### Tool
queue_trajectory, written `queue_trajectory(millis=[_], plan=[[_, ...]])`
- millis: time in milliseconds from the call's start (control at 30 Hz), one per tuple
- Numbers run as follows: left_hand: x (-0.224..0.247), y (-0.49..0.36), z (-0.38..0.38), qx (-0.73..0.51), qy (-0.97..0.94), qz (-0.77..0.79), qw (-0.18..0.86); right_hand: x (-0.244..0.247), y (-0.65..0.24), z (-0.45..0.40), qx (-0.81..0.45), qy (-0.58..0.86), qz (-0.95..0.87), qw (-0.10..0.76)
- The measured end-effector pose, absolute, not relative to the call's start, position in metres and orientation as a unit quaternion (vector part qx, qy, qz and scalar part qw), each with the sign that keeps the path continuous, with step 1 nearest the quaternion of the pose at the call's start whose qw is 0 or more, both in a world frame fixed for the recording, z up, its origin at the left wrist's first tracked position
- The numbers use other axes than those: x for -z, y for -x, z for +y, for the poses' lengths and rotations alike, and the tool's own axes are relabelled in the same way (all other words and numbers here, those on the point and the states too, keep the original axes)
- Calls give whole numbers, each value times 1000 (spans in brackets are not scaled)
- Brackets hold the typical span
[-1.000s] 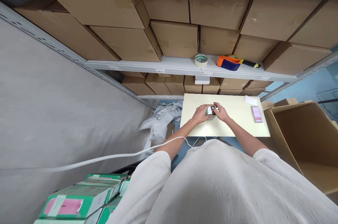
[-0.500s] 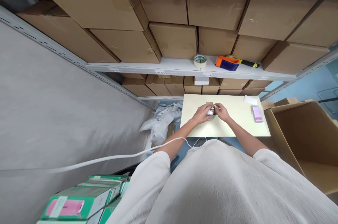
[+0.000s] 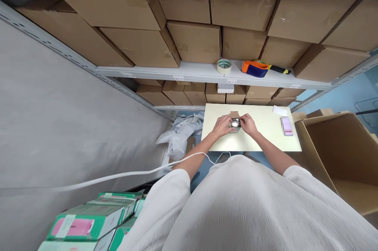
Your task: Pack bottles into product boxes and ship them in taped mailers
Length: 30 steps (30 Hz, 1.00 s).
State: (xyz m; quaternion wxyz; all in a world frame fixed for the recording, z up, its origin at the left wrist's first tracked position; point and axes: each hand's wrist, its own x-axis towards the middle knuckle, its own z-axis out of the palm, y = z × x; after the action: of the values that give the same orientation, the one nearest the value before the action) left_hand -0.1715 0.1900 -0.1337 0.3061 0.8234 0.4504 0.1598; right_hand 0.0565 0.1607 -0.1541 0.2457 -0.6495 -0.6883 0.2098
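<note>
On the pale yellow tabletop [image 3: 218, 110] a small green and brown carton [image 3: 235, 130] stands with its brown flap raised at the far side. Inside its opening a shiny, silvery round object [image 3: 235, 123] shows; its kind is too small to tell. My left hand [image 3: 222, 126] grips the carton's left side with bent fingers. At the right side my right hand [image 3: 248, 124] has its fingertips pinched together on the carton's edge, next to the shiny object. The fingers partly cover both sides of the carton.
A phone-like pink item [image 3: 286, 126] and a white paper [image 3: 279, 110] lie at the table's right. A tape roll [image 3: 224, 66] and an orange-blue tape dispenser [image 3: 254, 68] sit on the shelf. A large open cardboard box [image 3: 342, 152] stands right; green boxes [image 3: 88, 219] lower left.
My left hand has drawn back leftward from over the carton, so more of the shiny object and raised flap shows. My right hand stays at the carton's right edge.
</note>
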Motion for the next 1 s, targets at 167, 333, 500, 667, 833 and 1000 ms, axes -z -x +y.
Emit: queue_trajectory(millis=[167, 333, 500, 667, 833, 1000], plan=[[134, 172, 189, -175, -819, 448, 312, 145, -50, 159, -213, 654, -697, 201], [144, 172, 190, -177, -813, 445, 332, 134, -37, 161, -210, 678, -691, 135], [153, 171, 190, -179, -809, 454, 328, 123, -22, 165, -221, 699, -675, 88], [157, 170, 190, -178, -824, 445, 303, 107, -4, 175, -201, 727, -657, -2], [161, 172, 189, -181, -836, 439, 275, 86, 14, 183, -189, 728, -645, -132], [159, 172, 188, -188, -836, 434, 279, 73, 22, 185, -172, 726, -642, -176]])
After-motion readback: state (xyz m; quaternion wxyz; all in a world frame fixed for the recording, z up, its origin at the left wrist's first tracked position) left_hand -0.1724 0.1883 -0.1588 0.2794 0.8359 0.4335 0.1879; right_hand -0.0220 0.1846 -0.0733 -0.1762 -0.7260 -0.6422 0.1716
